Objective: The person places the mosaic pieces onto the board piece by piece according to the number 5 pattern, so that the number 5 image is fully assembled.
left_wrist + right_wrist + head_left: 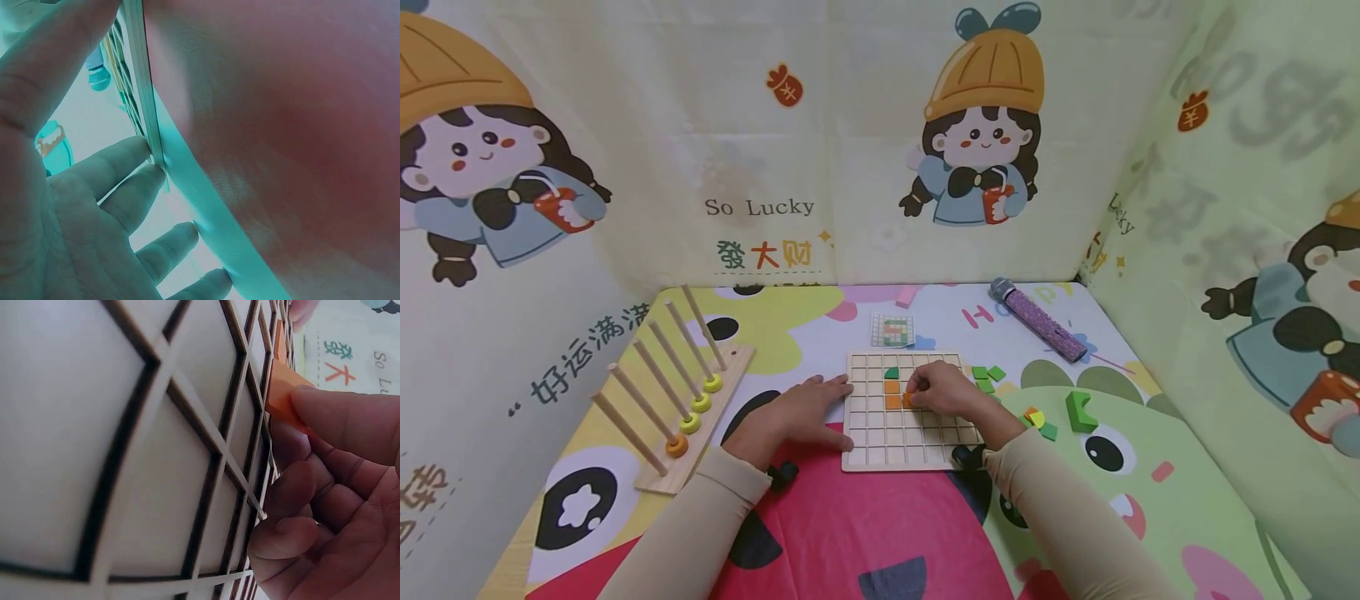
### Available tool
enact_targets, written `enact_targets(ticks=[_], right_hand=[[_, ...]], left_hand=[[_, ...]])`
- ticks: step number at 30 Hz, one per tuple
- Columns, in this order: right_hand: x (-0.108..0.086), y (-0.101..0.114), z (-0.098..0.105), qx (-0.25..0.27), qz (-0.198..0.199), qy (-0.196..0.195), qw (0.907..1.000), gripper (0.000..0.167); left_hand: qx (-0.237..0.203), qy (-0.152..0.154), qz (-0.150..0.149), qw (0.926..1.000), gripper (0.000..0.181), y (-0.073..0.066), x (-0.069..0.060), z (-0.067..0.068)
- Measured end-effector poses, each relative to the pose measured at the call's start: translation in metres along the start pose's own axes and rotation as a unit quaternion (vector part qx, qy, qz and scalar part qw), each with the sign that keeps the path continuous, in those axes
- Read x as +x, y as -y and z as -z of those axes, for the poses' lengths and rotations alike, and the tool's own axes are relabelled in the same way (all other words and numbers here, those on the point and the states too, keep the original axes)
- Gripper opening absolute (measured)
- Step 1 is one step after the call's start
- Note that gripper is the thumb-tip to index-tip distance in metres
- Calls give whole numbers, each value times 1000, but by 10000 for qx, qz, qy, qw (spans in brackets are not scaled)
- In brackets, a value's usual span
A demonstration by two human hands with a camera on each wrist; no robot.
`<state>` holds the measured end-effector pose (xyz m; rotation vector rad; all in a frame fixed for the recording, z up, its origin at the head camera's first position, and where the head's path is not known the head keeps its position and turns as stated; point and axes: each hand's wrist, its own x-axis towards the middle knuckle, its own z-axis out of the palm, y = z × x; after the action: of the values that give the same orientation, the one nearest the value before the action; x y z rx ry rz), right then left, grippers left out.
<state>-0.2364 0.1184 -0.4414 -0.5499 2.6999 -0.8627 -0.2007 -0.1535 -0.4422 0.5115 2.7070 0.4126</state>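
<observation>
A wooden grid board (868, 458) lies on the patterned cloth, holding a green piece (892, 373) and orange squares (892, 402) in its cells. The right hand (951, 392) pinches an orange square (289, 394) between thumb and finger over the grid, beside the placed ones; its other fingers are curled in the right wrist view. Fingers spread, the left hand (801, 417) touches the board's left edge; in the left wrist view its fingertips (140, 150) rest against that edge (150, 94).
Left stands a peg rack (741, 360) with yellow and orange rings. Behind the board lies a small pattern card (892, 330). Green squares (985, 386), small coloured pieces (1035, 417), a green block (1081, 412) and a purple microphone (1041, 321) lie to the right.
</observation>
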Motion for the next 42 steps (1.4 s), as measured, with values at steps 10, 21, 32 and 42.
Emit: enact_targets(ticks=[10,21,32,42], right_hand=[[2,5,-3,-477,-100,48,9988,4],[-4,3,-3,-397,-194,-109,9990,9],[-22,-11,3,-161,-322,-459,9983,17],[-45,-34,16,-24,-435,-745,9963,22]], left_hand=[[53,-45,-145,9999,102,2,1,-1],[-39,-26,-83,10000,103,1,1,-2],[-54,-12,-34,10000,105,1,-1,-1],[-65,2,-68,10000,105,0,-2,0]])
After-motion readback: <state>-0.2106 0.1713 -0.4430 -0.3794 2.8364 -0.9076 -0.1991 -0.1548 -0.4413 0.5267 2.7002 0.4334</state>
